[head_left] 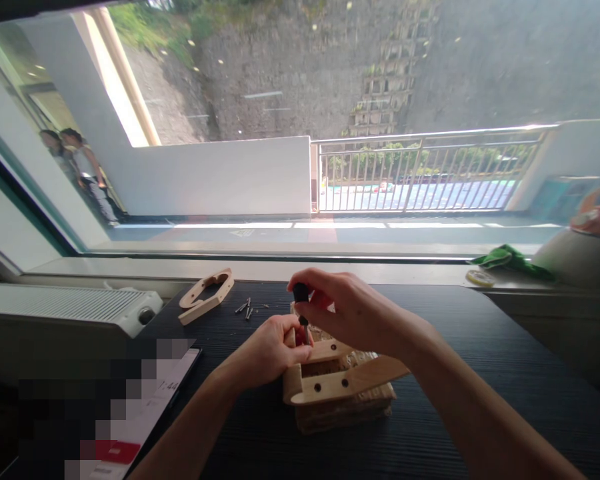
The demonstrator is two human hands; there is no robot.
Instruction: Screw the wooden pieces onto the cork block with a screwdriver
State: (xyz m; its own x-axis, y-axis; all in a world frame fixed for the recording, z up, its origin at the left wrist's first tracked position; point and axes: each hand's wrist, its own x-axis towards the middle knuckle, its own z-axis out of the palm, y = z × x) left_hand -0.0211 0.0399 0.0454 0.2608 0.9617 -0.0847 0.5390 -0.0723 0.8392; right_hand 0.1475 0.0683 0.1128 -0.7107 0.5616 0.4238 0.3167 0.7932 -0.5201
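My right hand (353, 310) is closed round the black handle of a screwdriver (301, 293), which stands upright with its shaft pointing down. Beside the shaft, my left hand (275, 343) is closed on the far left corner of a pale wooden frame (325, 387). Something small and red shows between the left fingers, too hidden to name. Dark screw holes dot the frame's near bar. Under the frame lies a brown, rough-surfaced block (345, 413). The screwdriver's tip is hidden by the left fingers.
A second wooden piece (207, 293) and several screws (249, 310) lie on the black table (430, 347). At the left are a partly blurred screen (165, 393) and a white radiator (70, 307). A green cloth (510, 260) and a tape roll (480, 277) rest on the windowsill.
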